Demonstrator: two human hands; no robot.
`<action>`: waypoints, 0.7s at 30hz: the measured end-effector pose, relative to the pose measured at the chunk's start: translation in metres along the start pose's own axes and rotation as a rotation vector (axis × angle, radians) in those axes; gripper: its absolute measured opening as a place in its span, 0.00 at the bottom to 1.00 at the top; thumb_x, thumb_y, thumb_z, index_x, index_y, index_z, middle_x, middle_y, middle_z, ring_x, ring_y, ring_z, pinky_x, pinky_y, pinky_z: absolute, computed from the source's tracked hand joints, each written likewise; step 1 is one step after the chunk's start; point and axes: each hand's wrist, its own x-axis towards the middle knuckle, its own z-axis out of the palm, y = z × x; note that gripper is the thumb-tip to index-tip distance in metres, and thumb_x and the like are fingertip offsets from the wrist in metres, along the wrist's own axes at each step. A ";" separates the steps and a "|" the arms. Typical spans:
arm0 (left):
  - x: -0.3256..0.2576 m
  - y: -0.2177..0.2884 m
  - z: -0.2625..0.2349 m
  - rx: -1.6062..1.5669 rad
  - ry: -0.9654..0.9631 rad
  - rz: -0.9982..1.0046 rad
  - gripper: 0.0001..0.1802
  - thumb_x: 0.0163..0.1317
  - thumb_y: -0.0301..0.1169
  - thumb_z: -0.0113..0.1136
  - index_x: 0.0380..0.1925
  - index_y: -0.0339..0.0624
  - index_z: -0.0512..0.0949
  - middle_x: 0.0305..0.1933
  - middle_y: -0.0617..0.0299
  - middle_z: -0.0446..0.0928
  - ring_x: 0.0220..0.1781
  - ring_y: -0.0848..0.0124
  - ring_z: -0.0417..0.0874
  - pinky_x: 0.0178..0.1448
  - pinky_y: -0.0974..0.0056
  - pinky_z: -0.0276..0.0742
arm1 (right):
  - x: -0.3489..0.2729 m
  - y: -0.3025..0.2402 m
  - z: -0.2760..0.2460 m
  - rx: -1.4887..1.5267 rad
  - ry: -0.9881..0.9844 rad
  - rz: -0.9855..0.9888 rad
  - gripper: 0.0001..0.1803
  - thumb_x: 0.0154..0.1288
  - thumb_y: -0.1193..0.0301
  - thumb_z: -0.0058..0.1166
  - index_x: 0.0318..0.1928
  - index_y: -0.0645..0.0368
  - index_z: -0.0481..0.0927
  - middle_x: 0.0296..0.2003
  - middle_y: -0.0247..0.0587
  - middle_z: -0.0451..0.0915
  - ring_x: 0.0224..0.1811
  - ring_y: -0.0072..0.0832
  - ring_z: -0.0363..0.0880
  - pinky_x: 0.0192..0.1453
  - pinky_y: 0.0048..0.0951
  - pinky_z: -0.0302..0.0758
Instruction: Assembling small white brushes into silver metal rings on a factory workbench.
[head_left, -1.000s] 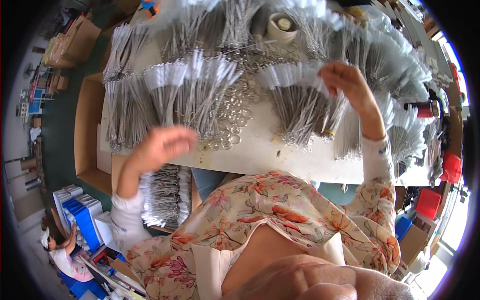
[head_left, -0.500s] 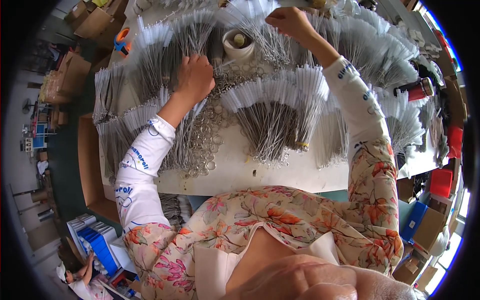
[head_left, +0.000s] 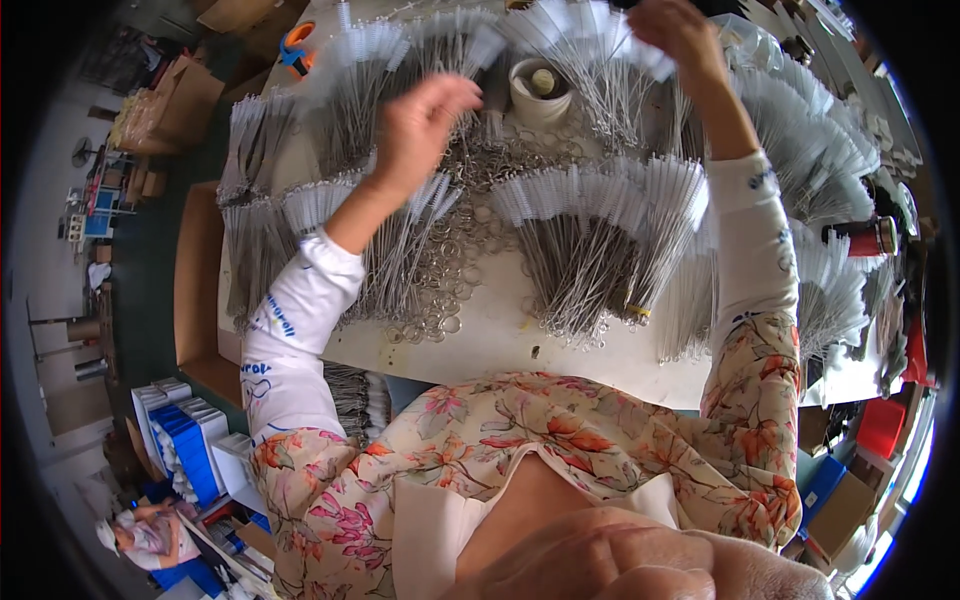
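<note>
Fanned bundles of thin wire brushes [head_left: 590, 240] with white bristle tips and ring handles cover the white table [head_left: 500, 340]. My left hand [head_left: 425, 125] hovers with bent fingers over a bundle at the far left-middle; whether it holds anything is unclear. My right hand [head_left: 675, 35] reaches to the far edge and pinches the white tips of a fan of wire brushes [head_left: 600, 50] there. Loose metal rings [head_left: 455, 260] lie between the bundles.
A white round cup [head_left: 540, 85] stands between my hands. An orange tape dispenser [head_left: 297, 48] lies at the far left. Cardboard boxes [head_left: 195, 280] flank the table's left side, blue-and-white boxes [head_left: 185, 445] sit below. Another person [head_left: 150, 530] sits at lower left.
Both hands have moved farther away across the table. The left hand lifted off the bundle it rested on, and the right hand went to the far fan of brushes.
</note>
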 end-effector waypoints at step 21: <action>0.046 -0.136 -0.161 0.502 0.408 -0.193 0.13 0.60 0.38 0.57 0.34 0.39 0.79 0.29 0.64 0.80 0.26 0.78 0.75 0.32 0.71 0.69 | -0.036 0.058 -0.077 -1.292 0.205 0.435 0.20 0.43 0.54 0.61 0.35 0.52 0.82 0.36 0.43 0.81 0.39 0.40 0.80 0.45 0.38 0.76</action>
